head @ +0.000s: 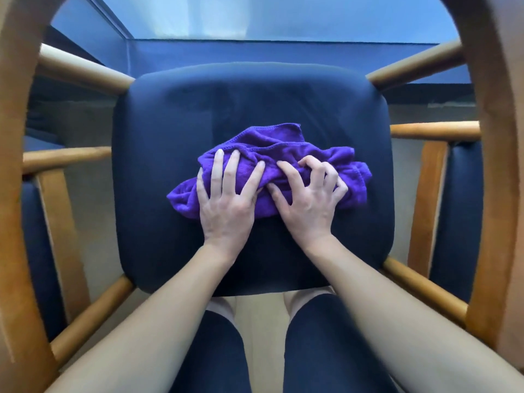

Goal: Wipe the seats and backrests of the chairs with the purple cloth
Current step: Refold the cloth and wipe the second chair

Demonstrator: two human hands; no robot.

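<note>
A crumpled purple cloth lies in the middle of a dark blue padded chair seat. My left hand presses flat on the cloth's left part with its fingers spread and straight. My right hand sits on the cloth's right part, its fingers curled and digging into the folds. Both forearms reach in from the bottom of the view. The chair's backrest is not in view.
Wooden armrests curve up on both sides, joined to the seat by round wooden rungs. Dark blue seats of neighbouring chairs show at left and right. A glass-topped table edge runs beyond the seat. My legs are below.
</note>
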